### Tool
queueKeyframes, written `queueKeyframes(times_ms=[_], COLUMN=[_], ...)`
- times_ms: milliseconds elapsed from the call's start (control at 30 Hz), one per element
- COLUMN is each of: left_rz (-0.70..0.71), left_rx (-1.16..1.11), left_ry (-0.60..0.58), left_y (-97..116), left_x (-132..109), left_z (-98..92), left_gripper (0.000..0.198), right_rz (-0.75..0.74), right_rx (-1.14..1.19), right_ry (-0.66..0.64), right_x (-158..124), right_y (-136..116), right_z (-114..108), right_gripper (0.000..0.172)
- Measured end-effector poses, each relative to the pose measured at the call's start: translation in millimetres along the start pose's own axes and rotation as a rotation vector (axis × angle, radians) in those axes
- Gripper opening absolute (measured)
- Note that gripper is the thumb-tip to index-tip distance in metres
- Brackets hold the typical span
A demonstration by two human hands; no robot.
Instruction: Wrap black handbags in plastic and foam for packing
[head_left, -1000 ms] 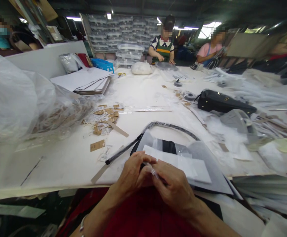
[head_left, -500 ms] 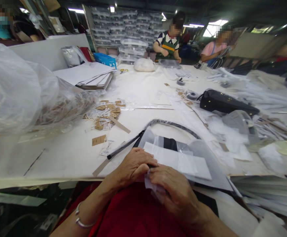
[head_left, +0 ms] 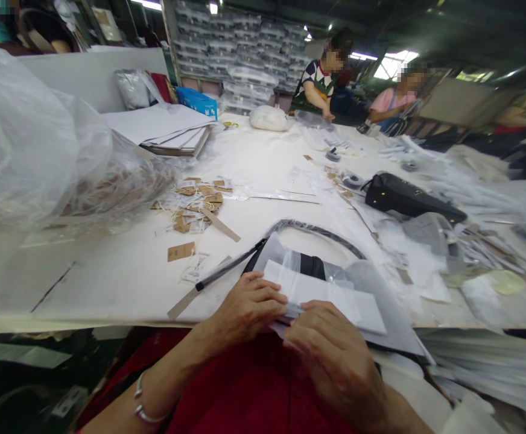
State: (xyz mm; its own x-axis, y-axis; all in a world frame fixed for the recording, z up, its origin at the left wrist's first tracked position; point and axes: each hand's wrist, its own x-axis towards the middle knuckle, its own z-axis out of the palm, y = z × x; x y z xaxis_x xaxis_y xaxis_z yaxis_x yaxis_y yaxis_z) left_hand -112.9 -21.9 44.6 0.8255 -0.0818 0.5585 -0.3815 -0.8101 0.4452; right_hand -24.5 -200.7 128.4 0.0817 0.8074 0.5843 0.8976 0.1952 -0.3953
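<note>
My left hand [head_left: 247, 307] and my right hand [head_left: 330, 352] meet at the near edge of the white table [head_left: 109, 283], fingers curled on the lower edge of a white sheet [head_left: 330, 295]. The sheet lies on a black handbag [head_left: 312, 265] wrapped in clear plastic, whose curved strap [head_left: 317, 230] arcs behind it. A small clear plastic piece shows between my fingers. A black rod [head_left: 227, 271] runs left from the bag.
Brown paper tags [head_left: 197, 202] lie scattered at mid-left beside a large clear plastic bag [head_left: 32, 144]. A second black bag [head_left: 410, 199] lies at the right among white wrapping. Stacked sheets [head_left: 167, 126] sit at the back left. Two people work at the far end.
My hands have shifted a little to the right and closed on the white sheet's edge; the crumpled clear plastic held earlier is now mostly hidden. The view has tilted slightly.
</note>
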Motion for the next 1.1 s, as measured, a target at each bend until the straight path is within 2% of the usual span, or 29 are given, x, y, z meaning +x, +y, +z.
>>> queueKeyframes(times_ms=[100,167,233,333,400,533,633,733,833,967,1100], left_rz=[-0.033,-0.104,-0.207,-0.352,-0.398,-0.363,-0.305,-0.223,-0.154,-0.207,-0.205], left_rx=[-0.012,-0.055,-0.084,-0.057,-0.001,0.149,0.222,0.244,0.194,0.161,0.16], left_ry=[-0.035,-0.082,-0.082,0.095,0.227,0.305,0.28,0.246,0.186,0.149,0.169], left_y=[8.3,17.2,25.8,32.7,32.7,30.6,33.5,39.1,42.2,40.2,38.7], left_x=[-3.1,-3.0,-1.6,2.3,6.0,14.7,19.4,20.8,20.8,21.3,20.9], left_z=[-6.6,-12.2,-13.4,-2.6,9.0,21.4,17.9,13.9,16.9,23.7,24.2], left_gripper=[0.017,0.018,0.014,0.013,0.013,0.006,0.013,0.023,0.017,0.014,0.015], right_rz=[0.083,0.209,0.369,0.589,0.658,0.692,0.709,0.729,0.728,0.668,0.631], right_rx=[-0.074,-0.108,-0.081,-0.015,-0.002,-0.022,-0.068,-0.067,-0.065,-0.027,0.001], right_ry=[0.009,0.015,-0.028,-0.15,-0.226,-0.347,-0.398,-0.396,-0.375,-0.351,-0.421], right_x=[5.4,9.3,14.4,22.7,26.8,28.9,27.7,25.7,22.9,21.8,29.0], right_y=[11.4,23.6,37.9,58.6,70.0,84.7,90.1,93.1,95.3,98.2,98.6], right_z=[-3.9,-4.9,-5.1,-3.0,0.5,10.1,16.0,19.6,21.2,16.8,1.5], right_gripper=[0.015,0.012,0.013,0.016,0.017,0.015,0.012,0.01,0.01,0.012,0.023])
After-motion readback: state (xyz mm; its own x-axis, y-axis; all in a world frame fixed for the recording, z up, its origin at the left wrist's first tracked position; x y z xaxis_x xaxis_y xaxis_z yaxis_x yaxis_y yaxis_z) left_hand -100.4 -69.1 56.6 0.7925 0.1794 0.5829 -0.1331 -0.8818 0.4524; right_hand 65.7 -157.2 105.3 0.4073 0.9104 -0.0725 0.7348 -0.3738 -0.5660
